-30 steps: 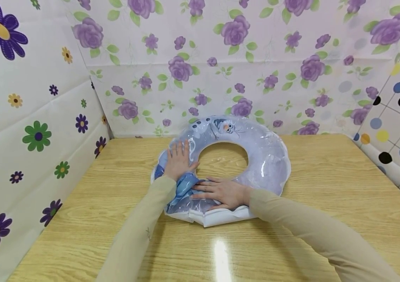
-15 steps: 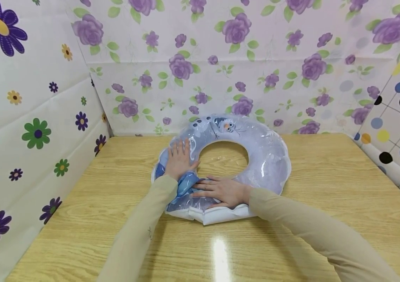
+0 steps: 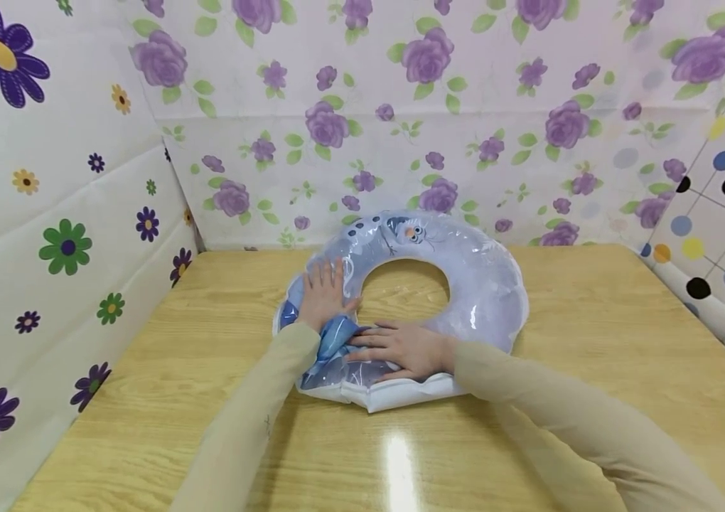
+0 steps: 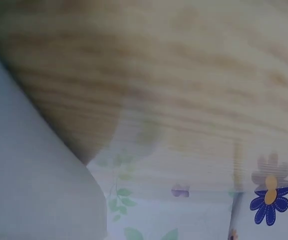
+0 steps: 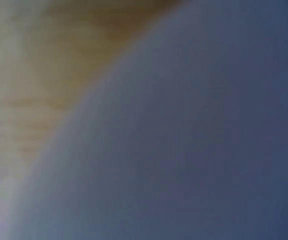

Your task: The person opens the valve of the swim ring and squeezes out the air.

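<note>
A partly inflated swim ring [image 3: 490, 291] with a snowman print lies on the wooden table [image 3: 209, 334] in the head view. Its near left part is creased and sagging, with blue folds. On the ring's left side my left hand [image 3: 324, 295] rests with fingers straight and spread, pointing away from me. My right hand [image 3: 410, 350] presses flat on the near part, its fingers pointing left toward the blue folds. Both wrist views are blurred and show no fingers. A pale curved surface fills much of the right wrist view.
A white sheet with purple roses [image 3: 426, 128] hangs behind the table. On the left stands a sheet with colourful flowers [image 3: 68, 245], and on the right one with coloured dots [image 3: 721, 235]. Light glares off the table's near part.
Both hands stay in the same places on the swim ring. Only a very slight shift of the whole head view shows.
</note>
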Available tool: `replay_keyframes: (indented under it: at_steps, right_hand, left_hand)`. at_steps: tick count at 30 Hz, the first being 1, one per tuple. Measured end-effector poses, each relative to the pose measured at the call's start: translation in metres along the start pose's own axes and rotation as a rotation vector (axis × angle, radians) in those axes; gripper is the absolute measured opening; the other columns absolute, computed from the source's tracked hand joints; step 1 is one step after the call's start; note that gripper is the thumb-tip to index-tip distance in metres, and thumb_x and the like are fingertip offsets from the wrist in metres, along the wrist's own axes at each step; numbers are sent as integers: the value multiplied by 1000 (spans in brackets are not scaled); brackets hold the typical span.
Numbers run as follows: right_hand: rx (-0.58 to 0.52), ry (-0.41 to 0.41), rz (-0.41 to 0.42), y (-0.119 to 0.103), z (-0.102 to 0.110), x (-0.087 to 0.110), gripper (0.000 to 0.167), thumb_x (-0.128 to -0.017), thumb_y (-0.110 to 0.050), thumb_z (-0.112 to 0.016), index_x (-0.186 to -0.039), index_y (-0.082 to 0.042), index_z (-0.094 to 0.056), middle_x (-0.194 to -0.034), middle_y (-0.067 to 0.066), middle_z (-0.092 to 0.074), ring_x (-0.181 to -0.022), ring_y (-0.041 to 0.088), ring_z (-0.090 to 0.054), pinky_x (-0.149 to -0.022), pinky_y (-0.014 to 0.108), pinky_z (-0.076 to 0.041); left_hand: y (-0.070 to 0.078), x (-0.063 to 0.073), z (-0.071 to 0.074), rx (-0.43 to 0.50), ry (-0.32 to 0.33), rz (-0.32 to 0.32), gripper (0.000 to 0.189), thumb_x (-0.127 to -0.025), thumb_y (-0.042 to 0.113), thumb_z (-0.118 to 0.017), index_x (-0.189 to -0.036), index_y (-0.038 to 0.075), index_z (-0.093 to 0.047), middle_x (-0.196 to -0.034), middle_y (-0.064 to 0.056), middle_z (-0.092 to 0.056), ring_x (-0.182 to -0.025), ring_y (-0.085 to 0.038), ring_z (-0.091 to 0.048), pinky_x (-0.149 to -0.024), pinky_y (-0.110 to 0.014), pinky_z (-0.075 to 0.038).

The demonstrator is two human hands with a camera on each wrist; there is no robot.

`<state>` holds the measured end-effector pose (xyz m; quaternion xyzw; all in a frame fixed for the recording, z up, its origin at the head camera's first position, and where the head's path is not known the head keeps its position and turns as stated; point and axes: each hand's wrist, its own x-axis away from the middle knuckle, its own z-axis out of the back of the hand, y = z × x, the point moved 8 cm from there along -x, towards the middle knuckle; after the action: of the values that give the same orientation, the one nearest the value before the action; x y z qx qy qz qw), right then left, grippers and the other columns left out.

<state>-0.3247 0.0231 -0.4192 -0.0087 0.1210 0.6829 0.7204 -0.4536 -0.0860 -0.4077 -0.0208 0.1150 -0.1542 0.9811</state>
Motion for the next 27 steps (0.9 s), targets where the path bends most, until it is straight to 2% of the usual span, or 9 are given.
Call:
replay_keyframes:
  at_steps: [3, 9, 12, 15, 18, 24, 27]
  right_hand:
    - [-2, 8, 2, -2, 6, 0, 58, -94, -48, -36, -145, -24, -23, -144, 6, -26, -131, 19, -16, -98, 49, -22]
    - [33, 60, 13, -6, 21, 1, 64, -91, -51, -41, -145, -22, -22, -143, 8, -27, -130, 20, -22, -98, 45, -24]
    - [-15, 105, -16, -6, 31, 2, 67, -88, -52, -47, -143, -18, -27, -140, 8, -31, -126, 20, -28, -99, 41, -24]
    - [-87, 127, -82, -2, 40, 3, 66, -86, -53, -50, -140, -17, -33, -135, 5, -36, -122, 16, -32, -99, 35, -24]
    - [-138, 100, -135, 1, 45, 2, 65, -85, -55, -50, -136, -18, -38, -131, 1, -39, -119, 14, -34, -97, 33, -26]
    - [-253, -21, -271, 1, 53, 4, 66, -85, -60, -46, -135, -18, -41, -134, 0, -39, -123, 14, -32, -98, 34, -25]
    - [-237, -31, -298, -4, 57, 6, 69, -85, -61, -44, -139, -19, -36, -140, 2, -33, -128, 18, -25, -101, 39, -19]
  left_hand:
    - [0, -1, -8, 0, -19, -8, 89, -88, 62, -33, -144, 0, -1, -143, -29, -12, -128, -45, -8, -98, -57, -6]
    - [-2, -1, -16, -19, -17, -8, 83, -91, 59, -29, -144, 2, -2, -143, -29, -12, -128, -45, -6, -98, -58, -4]
    - [-2, -2, -19, -15, -26, -10, 81, -91, 58, -29, -145, 3, -2, -143, -28, -13, -128, -45, -8, -97, -58, -3]
    - [0, -2, -19, -2, -32, -16, 80, -91, 57, -31, -145, 4, -4, -142, -28, -15, -128, -45, -10, -97, -59, -4]
    - [0, -2, -18, 1, -43, -22, 79, -92, 56, -31, -145, 4, -5, -143, -28, -15, -128, -45, -10, -97, -59, -4]
    - [1, 1, -20, 14, -96, -21, 77, -92, 55, -30, -145, 5, -6, -144, -26, -12, -129, -45, -7, -97, -59, -3]
    - [-1, 1, -22, 43, -122, -16, 76, -93, 54, -30, -145, 5, -5, -144, -26, -10, -129, -44, -4, -96, -59, 1]
